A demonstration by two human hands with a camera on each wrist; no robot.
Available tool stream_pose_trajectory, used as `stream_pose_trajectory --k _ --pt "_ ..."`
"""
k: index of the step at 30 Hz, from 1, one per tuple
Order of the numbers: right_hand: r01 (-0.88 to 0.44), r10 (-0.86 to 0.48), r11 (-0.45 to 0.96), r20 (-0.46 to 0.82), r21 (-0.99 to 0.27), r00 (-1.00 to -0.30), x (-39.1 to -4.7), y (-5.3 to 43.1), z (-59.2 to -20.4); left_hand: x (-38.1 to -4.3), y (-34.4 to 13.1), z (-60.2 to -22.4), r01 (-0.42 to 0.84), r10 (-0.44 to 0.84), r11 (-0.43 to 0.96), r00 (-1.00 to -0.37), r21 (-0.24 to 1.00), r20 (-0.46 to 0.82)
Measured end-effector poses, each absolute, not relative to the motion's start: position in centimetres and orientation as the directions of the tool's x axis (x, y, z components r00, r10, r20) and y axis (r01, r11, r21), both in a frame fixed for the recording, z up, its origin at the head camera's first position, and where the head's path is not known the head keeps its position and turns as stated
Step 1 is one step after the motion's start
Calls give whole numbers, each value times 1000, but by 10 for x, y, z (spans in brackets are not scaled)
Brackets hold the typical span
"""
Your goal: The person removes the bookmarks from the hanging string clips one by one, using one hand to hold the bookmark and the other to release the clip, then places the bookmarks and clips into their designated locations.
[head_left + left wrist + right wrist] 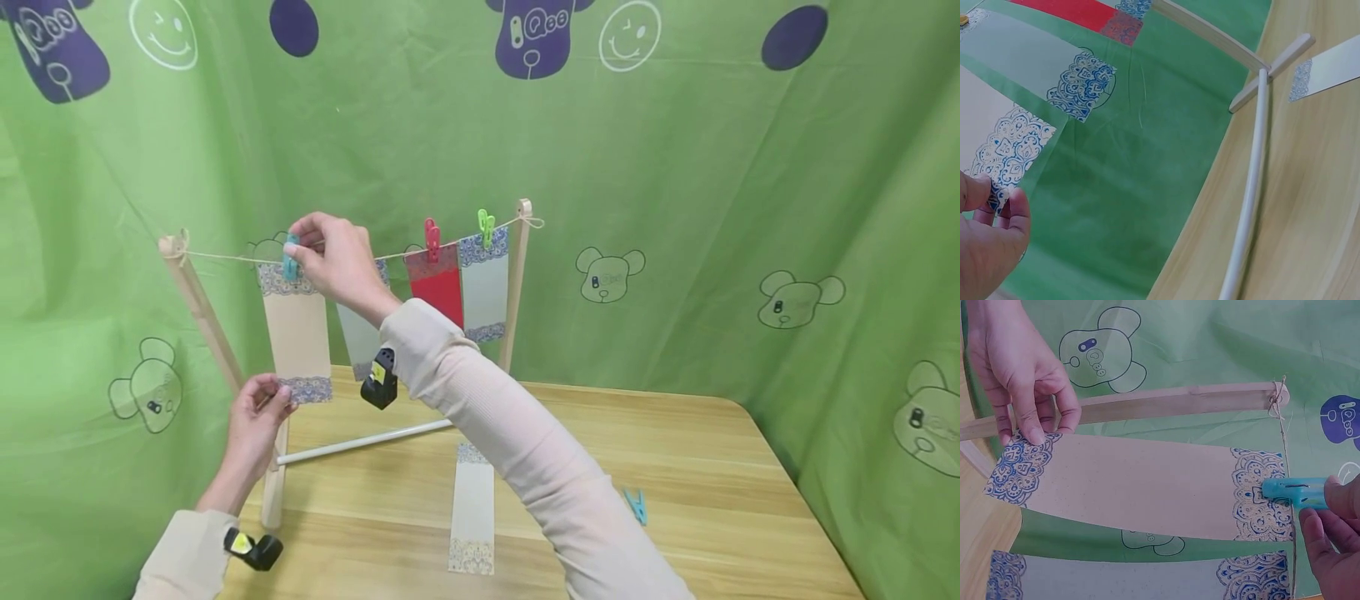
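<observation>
A peach paper strip (300, 337) with blue lace-patterned ends hangs from a thin string near its left post. My right hand (337, 258) pinches a blue clothespin (1294, 491) over the strip's top edge at the string. Down at the lower left corner, thumb and fingers of my left hand (257, 417) pinch the patterned end, seen close in the left wrist view. Beside it hangs a pale grey strip (362, 333), its top partly behind my right hand. Farther right, a red strip (438, 293) hangs under a pink clothespin (432, 240).
A pale blue strip (483, 287) hangs under a green clothespin (487, 227) by the right wooden post (516, 283). On the wooden table (720, 467) lie a whitish strip (472, 504) and another blue clothespin (636, 506). A white rod (360, 446) runs low between the posts.
</observation>
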State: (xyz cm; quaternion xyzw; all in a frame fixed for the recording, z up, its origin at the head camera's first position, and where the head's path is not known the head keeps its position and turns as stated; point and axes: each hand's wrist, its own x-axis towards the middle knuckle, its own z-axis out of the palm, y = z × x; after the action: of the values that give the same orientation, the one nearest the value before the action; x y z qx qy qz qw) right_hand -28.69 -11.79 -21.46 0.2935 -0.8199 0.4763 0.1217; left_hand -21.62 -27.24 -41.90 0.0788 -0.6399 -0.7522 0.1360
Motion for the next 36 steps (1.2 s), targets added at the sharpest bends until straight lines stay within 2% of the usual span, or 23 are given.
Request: stream_pose_trajectory --k 23,36 --pt "-662 -369 328 554 -674 -746 -284 -112 -210 -217 -271 -411 94 -331 -127 -942 987 48" --pt "-688 -348 317 595 -653 -725 -282 -106 -208 -215 -268 -409 117 -331 -168 -942 979 55"
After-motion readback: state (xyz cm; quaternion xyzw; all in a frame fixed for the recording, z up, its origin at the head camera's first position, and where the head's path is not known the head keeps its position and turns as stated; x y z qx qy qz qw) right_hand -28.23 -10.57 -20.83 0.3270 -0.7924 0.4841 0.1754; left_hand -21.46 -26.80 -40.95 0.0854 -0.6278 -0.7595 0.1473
